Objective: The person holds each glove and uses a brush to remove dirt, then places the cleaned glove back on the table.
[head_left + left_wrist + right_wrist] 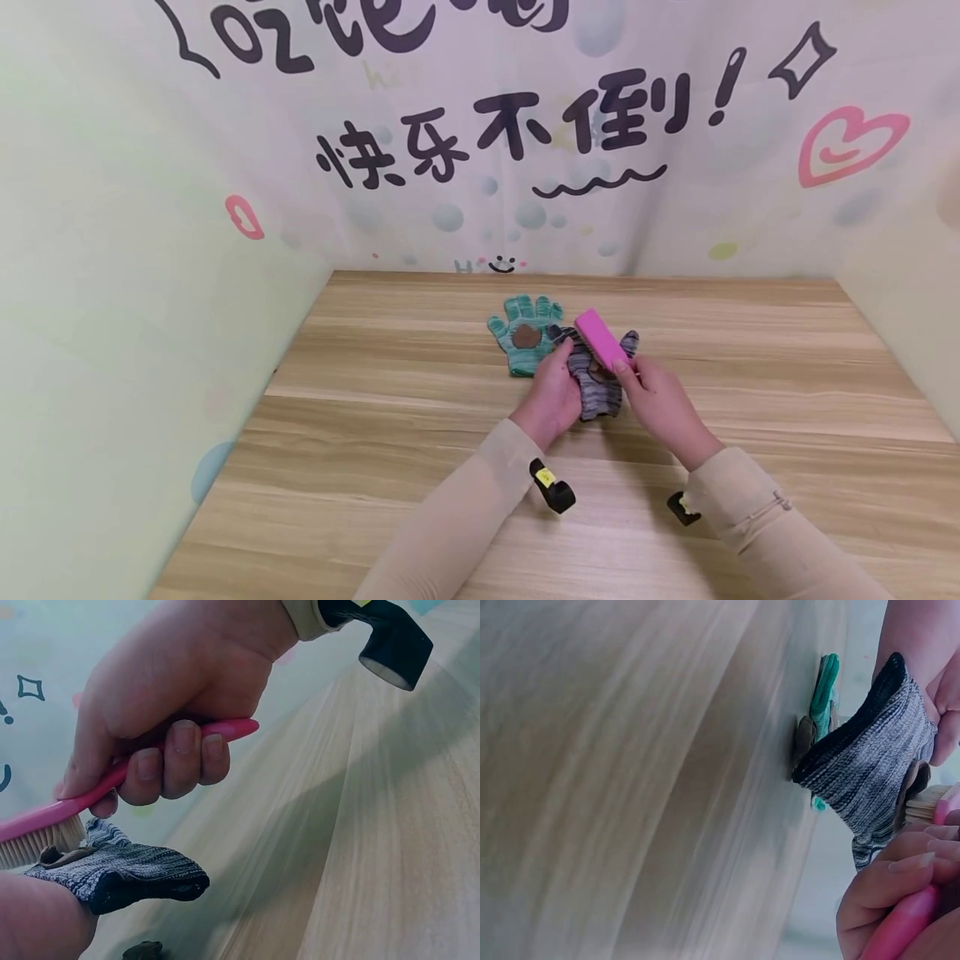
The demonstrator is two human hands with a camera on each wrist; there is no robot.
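Observation:
In the head view my left hand point(555, 396) holds a dark grey knitted glove point(597, 398) above the table, with the thumb along its left edge. A brown patch point(64, 857) lies on the glove's upper face. My right hand point(662, 404) grips the handle of a pink brush point(600, 337), fingers curled round it in the left wrist view. The brush's pale bristles point(924, 804) are down against the glove by the brown patch. A teal knitted glove point(531, 357) with a round brown patch lies flat on the table, left of the held glove.
The wood-grain table point(360, 433) meets a printed cloth wall point(420, 225) at the back and a pale wall point(112, 333) at the left. A small dark brown lump point(804, 739) shows near the teal glove in the right wrist view.

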